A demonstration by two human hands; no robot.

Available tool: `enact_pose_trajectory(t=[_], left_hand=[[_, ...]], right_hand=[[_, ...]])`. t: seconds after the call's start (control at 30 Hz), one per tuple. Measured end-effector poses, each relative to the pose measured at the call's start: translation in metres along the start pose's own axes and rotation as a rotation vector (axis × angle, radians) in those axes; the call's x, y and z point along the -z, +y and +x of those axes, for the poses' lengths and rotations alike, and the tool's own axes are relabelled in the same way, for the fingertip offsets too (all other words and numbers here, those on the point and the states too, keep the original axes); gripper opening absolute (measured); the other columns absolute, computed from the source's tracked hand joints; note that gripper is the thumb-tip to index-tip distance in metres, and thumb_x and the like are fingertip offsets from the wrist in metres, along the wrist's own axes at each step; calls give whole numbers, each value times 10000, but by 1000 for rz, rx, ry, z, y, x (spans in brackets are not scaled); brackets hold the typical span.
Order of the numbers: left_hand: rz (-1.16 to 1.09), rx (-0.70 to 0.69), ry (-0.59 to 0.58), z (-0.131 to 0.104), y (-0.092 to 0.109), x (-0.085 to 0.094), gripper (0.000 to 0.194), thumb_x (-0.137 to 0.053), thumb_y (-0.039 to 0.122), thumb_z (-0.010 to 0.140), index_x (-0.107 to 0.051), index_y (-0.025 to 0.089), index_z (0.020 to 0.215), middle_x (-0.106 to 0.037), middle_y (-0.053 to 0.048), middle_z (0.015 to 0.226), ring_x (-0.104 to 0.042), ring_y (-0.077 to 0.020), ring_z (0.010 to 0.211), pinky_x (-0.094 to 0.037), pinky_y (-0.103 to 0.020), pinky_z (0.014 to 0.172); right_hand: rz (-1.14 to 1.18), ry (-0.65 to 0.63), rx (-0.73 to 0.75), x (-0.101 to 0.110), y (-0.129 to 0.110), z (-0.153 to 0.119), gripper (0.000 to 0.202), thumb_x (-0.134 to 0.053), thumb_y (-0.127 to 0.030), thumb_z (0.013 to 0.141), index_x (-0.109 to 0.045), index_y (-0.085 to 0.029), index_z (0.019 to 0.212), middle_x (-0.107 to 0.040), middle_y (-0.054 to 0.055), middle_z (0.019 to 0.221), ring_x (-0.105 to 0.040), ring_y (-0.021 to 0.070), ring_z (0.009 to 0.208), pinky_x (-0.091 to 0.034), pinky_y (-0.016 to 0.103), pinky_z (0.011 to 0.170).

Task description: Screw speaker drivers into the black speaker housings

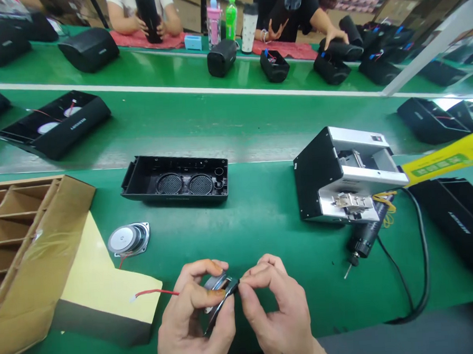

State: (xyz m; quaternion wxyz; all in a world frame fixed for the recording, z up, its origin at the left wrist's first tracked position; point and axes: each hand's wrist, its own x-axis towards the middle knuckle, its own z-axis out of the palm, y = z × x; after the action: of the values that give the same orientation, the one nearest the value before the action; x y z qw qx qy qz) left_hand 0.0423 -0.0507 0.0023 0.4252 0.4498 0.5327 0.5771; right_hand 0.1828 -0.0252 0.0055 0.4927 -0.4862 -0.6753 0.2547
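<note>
My left hand (194, 319) is closed around a small speaker driver (213, 285), which is tilted on its edge with its black rim toward the right. A red wire (155, 292) with a white plug runs out to the left from it. The thumb and forefinger of my right hand (281, 307) are pinched at the rim's upper right corner; what lies between these fingertips is too small to make out. Beyond my left hand a second speaker driver (124, 240) rests magnet-up on the green bench. Behind it stands an open black speaker housing (174, 200) with two round grilles.
A divided cardboard box (54, 255) and a pale yellow sheet (102, 274) lie left. On the right are a silver-black machine (319, 178), an electric screwdriver (366, 233) and a cable (425, 257). Across the conveyor (257, 123), co-workers' hands (332, 37) handle black housings.
</note>
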Motion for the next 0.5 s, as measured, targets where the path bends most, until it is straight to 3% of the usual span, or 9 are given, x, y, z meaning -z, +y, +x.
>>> enact_pose_trajectory(t=[0.3, 0.5], left_hand=[[9, -30, -33, 2, -4, 2, 164, -677, 152, 950, -665, 283, 853, -622, -22, 1098, -679, -234, 1111, -582, -353, 901], [-11, -2, -23, 0, -7, 3, 156, -690, 232, 975, -666, 270, 825, -631, -36, 1088, -684, -230, 1081, -581, -328, 861]], right_hand=[[13, 13, 13, -6, 4, -1, 166, -609, -65, 905, -615, -223, 856, -707, -47, 740, -665, 126, 639, -476, 363, 797], [-31, 24, 36, -12, 11, -5, 155, -598, -97, 916, -562, -232, 849, -641, -52, 696, -604, 128, 613, -449, 330, 724]])
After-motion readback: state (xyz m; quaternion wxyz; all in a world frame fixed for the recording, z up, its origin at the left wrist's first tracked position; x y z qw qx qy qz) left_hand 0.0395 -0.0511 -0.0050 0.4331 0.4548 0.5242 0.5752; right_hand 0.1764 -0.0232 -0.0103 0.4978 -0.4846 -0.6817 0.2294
